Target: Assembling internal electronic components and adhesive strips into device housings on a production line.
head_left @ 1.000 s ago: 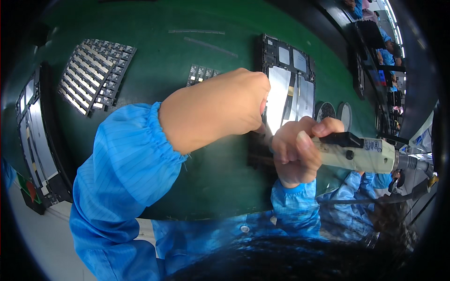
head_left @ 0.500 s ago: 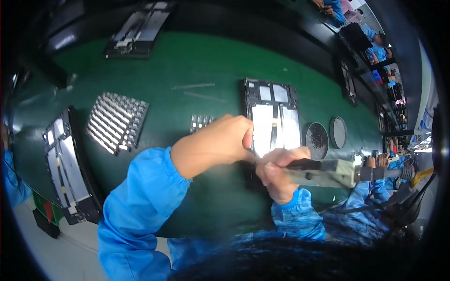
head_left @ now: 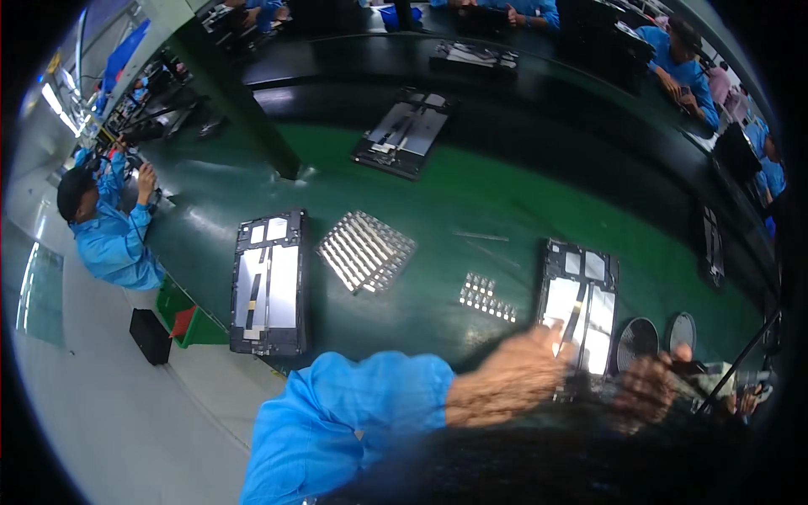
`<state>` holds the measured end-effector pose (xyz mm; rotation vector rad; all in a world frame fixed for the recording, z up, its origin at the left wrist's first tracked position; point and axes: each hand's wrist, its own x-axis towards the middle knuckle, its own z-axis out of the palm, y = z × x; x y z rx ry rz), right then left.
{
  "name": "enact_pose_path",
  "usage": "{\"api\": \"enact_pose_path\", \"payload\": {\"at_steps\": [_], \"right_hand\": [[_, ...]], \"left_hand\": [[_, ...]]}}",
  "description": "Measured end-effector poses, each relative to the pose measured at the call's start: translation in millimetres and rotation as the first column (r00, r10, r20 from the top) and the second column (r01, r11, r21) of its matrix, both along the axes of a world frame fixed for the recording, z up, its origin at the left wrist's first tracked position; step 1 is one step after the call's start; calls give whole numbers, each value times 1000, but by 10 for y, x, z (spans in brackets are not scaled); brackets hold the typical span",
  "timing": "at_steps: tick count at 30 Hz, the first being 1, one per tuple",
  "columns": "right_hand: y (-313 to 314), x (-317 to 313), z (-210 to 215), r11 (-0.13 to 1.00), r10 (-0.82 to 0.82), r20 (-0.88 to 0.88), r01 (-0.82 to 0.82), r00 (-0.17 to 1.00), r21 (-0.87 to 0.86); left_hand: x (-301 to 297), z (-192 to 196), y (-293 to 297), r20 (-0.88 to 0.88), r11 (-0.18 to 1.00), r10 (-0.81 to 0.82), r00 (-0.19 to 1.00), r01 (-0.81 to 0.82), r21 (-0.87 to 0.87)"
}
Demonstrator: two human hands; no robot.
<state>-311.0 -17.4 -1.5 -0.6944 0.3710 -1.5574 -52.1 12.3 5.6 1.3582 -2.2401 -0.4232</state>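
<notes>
A tablet-like device with its inside exposed [head_left: 603, 316], black-framed with silver panels, lies on the green table at right. My left hand [head_left: 526, 366] is over its lower left part; its fingers are smeared by motion, and whether they hold anything is hidden. Just right of the device's lower end, my right hand [head_left: 646, 391] is blurred but closed around a pale electric screwdriver [head_left: 714, 380], which points off to the right. Beside the device stand a round dish of small dark pieces [head_left: 637, 341] and a second round dish [head_left: 683, 331].
Left of my hands lie a small group of metal parts [head_left: 486, 299], a larger sheet of silver strips [head_left: 366, 251] and another opened device [head_left: 268, 290]. Another device [head_left: 404, 135] rests farther back. A dark green post [head_left: 244, 109] rises there. A co-worker [head_left: 109, 219] works at far left.
The view has swung left, so the table's things appear farther right. My hands, close together at the device's lower end before, are now apart, the right one with the screwdriver off to the side.
</notes>
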Motion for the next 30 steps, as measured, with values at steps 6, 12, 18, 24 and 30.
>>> {"api": "enact_pose_path", "payload": {"at_steps": [6, 12, 18, 24, 30], "right_hand": [[-103, -514, 259, 940, -298, -177, 257, 938, -222], [-18, -1020, -93, 814, -580, 149, 576, 801, 68], [-249, -534, 425, 950, -264, -298, 193, 917, -247], [-225, -540, 485, 874, -485, -279, 461, 829, -151], [-91, -497, 273, 853, -501, -396, 517, 769, -74]], "left_hand": [[-198, -152, -45, 191, 962, -120, 974, 161, -220], [-97, 174, -1138, 270, 958, 7, 963, 71, -278], [254, 43, -2160, 63, 991, 65, 996, -57, -125], [-628, 392, -2446, 67, 983, 48, 997, -35, -178], [-2504, 60, -2905, -235, 899, -416, 878, 358, -253]]}}
